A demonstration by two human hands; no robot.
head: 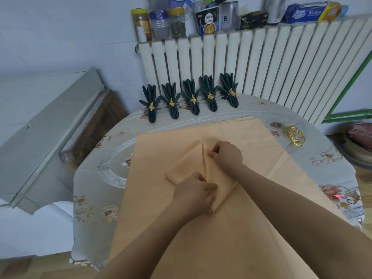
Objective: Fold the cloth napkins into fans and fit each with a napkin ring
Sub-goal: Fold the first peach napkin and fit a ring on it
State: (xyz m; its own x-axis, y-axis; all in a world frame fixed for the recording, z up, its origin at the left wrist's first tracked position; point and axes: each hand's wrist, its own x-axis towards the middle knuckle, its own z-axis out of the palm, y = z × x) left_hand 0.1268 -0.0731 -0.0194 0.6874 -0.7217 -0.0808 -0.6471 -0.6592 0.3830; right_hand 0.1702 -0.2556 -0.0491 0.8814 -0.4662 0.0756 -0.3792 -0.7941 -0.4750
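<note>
Peach napkin mid-worktop, thin, limp, light. Left hand fingers pinch near end of centre seam; right hand fingers pinch far end. Best held by folded edges. Rings far right.

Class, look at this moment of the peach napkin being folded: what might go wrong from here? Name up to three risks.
1. The peach napkin lies on a stack of the same cloth; the left hand or right hand may drag the layer beneath.
2. If either pinch slips, the fold along the stitched edge may spring open.
3. The gold napkin rings sit near the table edge; a reach could knock them off.
</note>
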